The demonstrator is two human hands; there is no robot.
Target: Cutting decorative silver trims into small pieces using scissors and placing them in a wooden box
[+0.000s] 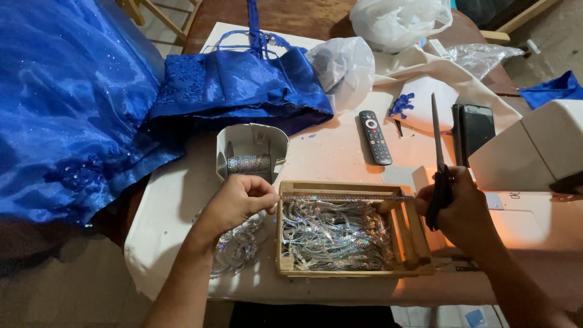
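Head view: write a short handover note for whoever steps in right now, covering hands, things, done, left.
Left hand pinches one end of a sequin strip, stretched taut over the wooden tray.
Right hand holds the other end plus scissors, blades pointing up.
Done: cut strips lie piled in the tray; more lie left of it.
Left: the stretched strip is uncut; the spool in its white holder carries more.

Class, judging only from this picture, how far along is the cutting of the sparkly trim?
Done: many cut holographic silver strips fill the wooden tray. In hand: the left hand and right hand stretch one strip over the tray; the right also holds black-handled scissors. Left: trim remains on the spool in its white holder.
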